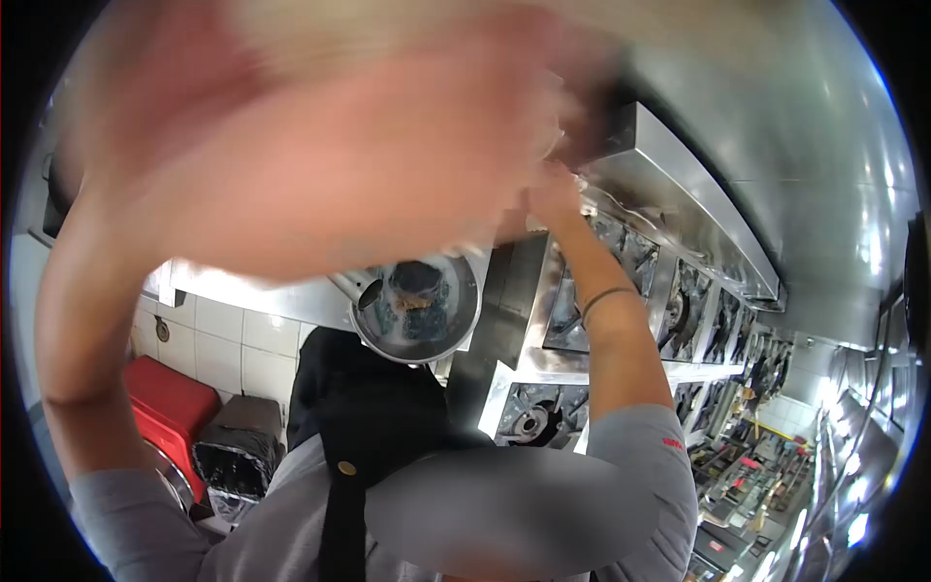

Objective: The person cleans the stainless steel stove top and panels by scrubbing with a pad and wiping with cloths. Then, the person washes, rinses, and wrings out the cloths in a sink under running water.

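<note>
My left arm crosses the upper view very near the camera, and my left hand (436,145) is a large smear of motion whose fingers I cannot make out. Farther right, my right hand (557,199) reaches up by the back edge of the stove (529,367), with a dark band on its wrist. The left arm partly covers it, so its fingers and anything in them are hidden. Below the left arm shows a round metal pan (467,325) with wet, cloudy contents, a dark round patch and a brown piece. A shiny metal tube (361,289) lies at its left rim.
A burner (531,424) sits at the near end of the stove, with more burners along the right. A steel hood (698,184) rises behind. At lower left stand a red bin (170,403) and a black-lined bin (238,461). Shelves with kitchenware (747,485) fill the lower right.
</note>
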`<action>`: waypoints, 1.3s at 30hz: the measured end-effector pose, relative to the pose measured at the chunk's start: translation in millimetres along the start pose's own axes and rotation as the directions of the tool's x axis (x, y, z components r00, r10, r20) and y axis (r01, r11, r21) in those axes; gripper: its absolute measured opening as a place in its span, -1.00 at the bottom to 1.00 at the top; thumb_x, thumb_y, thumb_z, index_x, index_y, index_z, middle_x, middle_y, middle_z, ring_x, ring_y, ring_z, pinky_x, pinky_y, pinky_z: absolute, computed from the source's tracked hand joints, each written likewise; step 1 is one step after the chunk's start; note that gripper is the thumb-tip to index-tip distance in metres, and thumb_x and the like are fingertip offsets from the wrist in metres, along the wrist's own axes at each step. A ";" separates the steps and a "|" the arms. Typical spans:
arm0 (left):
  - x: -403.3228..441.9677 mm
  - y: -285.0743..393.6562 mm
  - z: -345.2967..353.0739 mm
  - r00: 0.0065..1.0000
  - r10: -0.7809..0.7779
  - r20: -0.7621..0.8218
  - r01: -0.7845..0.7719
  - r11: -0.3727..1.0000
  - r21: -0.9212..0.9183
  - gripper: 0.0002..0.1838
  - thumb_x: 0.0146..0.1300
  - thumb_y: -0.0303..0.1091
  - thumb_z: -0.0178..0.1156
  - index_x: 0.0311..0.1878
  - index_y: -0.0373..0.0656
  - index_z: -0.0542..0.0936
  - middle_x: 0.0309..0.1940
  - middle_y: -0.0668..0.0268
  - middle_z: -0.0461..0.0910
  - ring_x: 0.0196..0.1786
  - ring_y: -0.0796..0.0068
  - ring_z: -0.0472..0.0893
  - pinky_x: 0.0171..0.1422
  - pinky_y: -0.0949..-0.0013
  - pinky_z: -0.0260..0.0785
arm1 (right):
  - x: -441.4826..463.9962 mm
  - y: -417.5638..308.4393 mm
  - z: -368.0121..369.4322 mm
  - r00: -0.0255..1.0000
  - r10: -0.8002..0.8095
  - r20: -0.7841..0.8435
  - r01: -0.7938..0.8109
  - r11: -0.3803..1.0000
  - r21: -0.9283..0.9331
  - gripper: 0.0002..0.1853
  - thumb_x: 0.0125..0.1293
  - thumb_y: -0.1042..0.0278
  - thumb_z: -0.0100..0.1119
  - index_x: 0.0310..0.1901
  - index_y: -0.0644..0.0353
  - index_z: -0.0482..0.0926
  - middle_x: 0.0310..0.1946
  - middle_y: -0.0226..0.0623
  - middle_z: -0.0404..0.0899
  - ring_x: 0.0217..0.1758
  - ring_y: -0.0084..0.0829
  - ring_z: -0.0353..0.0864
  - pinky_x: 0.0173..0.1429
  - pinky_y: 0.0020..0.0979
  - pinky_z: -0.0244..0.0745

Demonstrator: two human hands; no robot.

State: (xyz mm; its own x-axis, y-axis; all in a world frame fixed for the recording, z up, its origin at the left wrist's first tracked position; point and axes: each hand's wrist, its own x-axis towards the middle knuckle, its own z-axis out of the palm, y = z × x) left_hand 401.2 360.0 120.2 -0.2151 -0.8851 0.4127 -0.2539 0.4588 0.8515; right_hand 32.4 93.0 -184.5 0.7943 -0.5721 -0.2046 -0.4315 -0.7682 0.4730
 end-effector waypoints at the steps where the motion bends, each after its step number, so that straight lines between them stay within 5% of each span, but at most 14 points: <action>1: -42.5 -8.3 -18.4 0.996 -0.070 -0.063 0.069 0.997 -0.019 -0.46 0.51 -0.24 0.06 0.36 -0.51 0.40 0.20 -0.08 0.59 0.23 0.07 0.66 0.35 0.02 0.55 | -17.6 -26.7 -10.8 0.987 -0.006 0.160 0.017 0.998 -0.066 -0.77 0.30 0.32 0.12 -0.30 0.13 0.78 -0.18 -0.24 0.74 0.01 -0.28 0.67 0.24 -0.21 0.46; 4: -195.9 -11.6 -73.0 0.847 -0.120 -0.517 0.165 0.985 0.042 -0.46 0.51 -0.29 0.04 0.34 -0.61 0.38 0.29 -0.14 0.51 0.32 0.05 0.59 0.41 -0.02 0.50 | -153.6 -144.5 50.8 0.982 0.096 -0.162 -0.072 0.987 0.146 -0.78 0.35 0.21 0.18 -0.22 0.12 0.75 -0.23 -0.12 0.70 0.02 -0.18 0.65 0.09 -0.17 0.57; 6: -299.4 -13.6 -89.1 0.564 0.033 -0.825 0.112 0.987 0.116 -0.46 0.51 -0.32 0.03 0.32 -0.67 0.36 0.36 -0.18 0.46 0.38 0.04 0.55 0.46 -0.05 0.47 | -205.2 -203.0 2.8 0.663 -0.239 0.709 0.020 0.953 0.303 -0.75 0.37 0.17 0.12 -0.04 -0.09 0.75 -0.14 -0.29 0.76 0.00 -0.23 0.75 0.11 -0.13 0.61; 7: -357.9 -20.9 -92.8 0.133 -0.059 -0.989 0.219 0.975 -0.029 -0.49 0.47 -0.31 0.01 0.25 -0.64 0.44 0.32 -0.19 0.48 0.38 -0.06 0.53 0.47 -0.25 0.42 | -216.8 -202.7 1.9 0.815 -0.125 0.566 -0.172 0.880 0.442 -0.73 0.38 0.22 0.08 -0.02 -0.05 0.74 -0.13 -0.27 0.76 0.05 -0.17 0.73 0.10 -0.09 0.61; 9: -355.2 -28.9 -57.7 0.256 0.227 -0.940 0.728 0.595 0.342 -0.50 0.43 -0.29 0.05 0.24 -0.56 0.46 0.30 -0.12 0.51 0.37 0.04 0.53 0.49 -0.09 0.42 | -202.4 -159.1 54.9 0.842 -0.476 0.255 0.342 0.835 0.432 -0.77 0.25 0.22 0.18 -0.25 0.12 0.77 -0.16 -0.18 0.72 0.07 -0.08 0.67 0.21 -0.09 0.56; 11: -376.1 -35.9 -35.7 -0.050 -0.005 -0.999 0.582 0.813 -0.034 -0.53 0.42 -0.26 0.08 0.21 -0.48 0.51 0.18 -0.03 0.58 0.21 0.15 0.61 0.38 0.07 0.49 | -106.6 -91.7 58.3 0.943 -0.146 0.299 -0.033 0.853 0.521 -0.79 0.22 0.28 0.19 -0.24 0.14 0.77 -0.20 -0.11 0.70 -0.09 -0.04 0.67 0.09 -0.05 0.56; 17: -535.8 -104.4 39.9 0.130 -0.183 -0.974 0.882 0.470 0.029 -0.67 0.50 -0.28 0.17 0.17 -0.33 0.55 -0.02 0.16 0.66 0.02 0.35 0.64 0.16 0.29 0.46 | -50.2 -66.1 37.7 0.990 -0.109 -0.091 0.087 0.973 -0.214 -0.63 0.36 0.26 0.02 -0.01 0.28 0.74 0.10 0.01 0.64 0.36 -0.07 0.47 0.49 -0.07 0.27; 20: -584.9 -121.2 97.2 -0.039 -0.329 -0.943 0.930 0.332 -0.155 -0.73 0.51 -0.25 0.16 0.04 -0.28 0.56 -0.15 0.22 0.65 -0.09 0.38 0.63 0.08 0.29 0.46 | -188.3 -153.3 22.8 0.953 -0.289 0.085 0.253 0.921 0.297 -0.55 0.44 0.01 0.10 0.23 0.05 0.63 0.13 -0.10 0.69 0.30 -0.16 0.61 0.41 -0.08 0.44; 21: -603.0 -124.5 116.0 -0.104 -0.367 -0.925 0.964 0.191 -0.184 -0.68 0.49 -0.15 0.16 0.05 -0.23 0.57 -0.18 0.15 0.66 -0.09 0.28 0.67 0.04 0.21 0.47 | -223.1 -185.9 29.4 0.906 -0.103 0.411 -0.217 0.720 0.659 -0.61 0.43 0.08 0.09 0.11 0.11 0.70 0.06 -0.14 0.73 0.14 -0.16 0.72 0.19 -0.11 0.60; 25: -632.0 -131.1 174.9 -0.234 -0.432 -0.871 0.968 -0.184 -0.169 -0.52 0.39 0.04 0.17 0.09 -0.20 0.53 -0.08 -0.09 0.67 0.02 -0.26 0.63 0.02 -0.07 0.46 | -131.7 -101.6 -69.6 0.517 -0.356 0.778 -0.056 0.893 0.446 -0.70 0.27 0.15 0.17 -0.15 0.13 0.78 0.09 -0.13 0.71 0.12 -0.04 0.71 0.18 -0.04 0.59; 27: -624.0 -129.9 180.3 -0.246 -0.486 -0.839 0.967 -0.185 -0.177 -0.49 0.38 0.08 0.16 0.08 -0.20 0.50 -0.05 -0.13 0.66 0.03 -0.33 0.60 0.03 -0.12 0.44 | -98.6 -2.6 -89.2 0.950 -0.208 0.231 0.033 0.807 0.589 -0.75 0.22 0.38 0.19 -0.10 0.16 0.74 0.03 -0.08 0.72 0.11 0.00 0.69 0.16 -0.02 0.56; 28: -620.9 -135.5 180.0 -0.265 -0.484 -0.834 0.959 -0.225 -0.174 -0.51 0.38 0.08 0.16 0.08 -0.19 0.51 -0.05 -0.13 0.66 0.03 -0.32 0.61 0.03 -0.11 0.44 | -59.8 29.9 -146.5 0.938 -0.051 0.342 0.019 0.995 0.096 -0.69 0.18 0.51 0.17 -0.02 0.17 0.70 0.08 -0.03 0.68 0.21 -0.04 0.64 0.28 -0.04 0.51; 32: -607.1 -170.4 169.3 -0.143 -0.464 -0.874 0.989 -0.104 -0.107 -0.58 0.41 -0.03 0.17 0.06 -0.22 0.52 -0.09 -0.10 0.67 0.00 -0.24 0.65 0.03 -0.03 0.47 | 17.0 112.7 -183.1 0.993 0.095 -0.076 -0.103 0.988 -0.114 -0.38 0.40 0.15 0.17 0.40 0.37 0.45 0.49 0.20 0.29 0.57 0.14 0.25 0.61 0.07 0.12; 39: -528.1 -209.0 114.9 0.080 -0.520 -0.850 0.986 0.166 -0.009 -0.71 0.39 -0.24 0.15 -0.01 -0.27 0.51 -0.19 -0.08 0.65 -0.12 -0.21 0.65 -0.02 0.05 0.48 | 31.5 79.6 -124.0 0.957 0.209 0.200 -0.056 0.812 -0.582 -0.24 0.48 -0.13 0.06 0.51 0.28 0.33 0.55 0.11 0.22 0.63 0.07 0.13 0.63 0.01 0.08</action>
State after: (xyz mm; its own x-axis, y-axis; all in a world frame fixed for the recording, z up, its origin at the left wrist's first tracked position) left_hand 459.5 740.5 -312.8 0.9168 -0.3760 -0.1345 -0.2460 -0.7971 0.5515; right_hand 76.1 49.4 -47.0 0.5845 -0.7658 -0.2681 -0.1459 -0.4242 0.8937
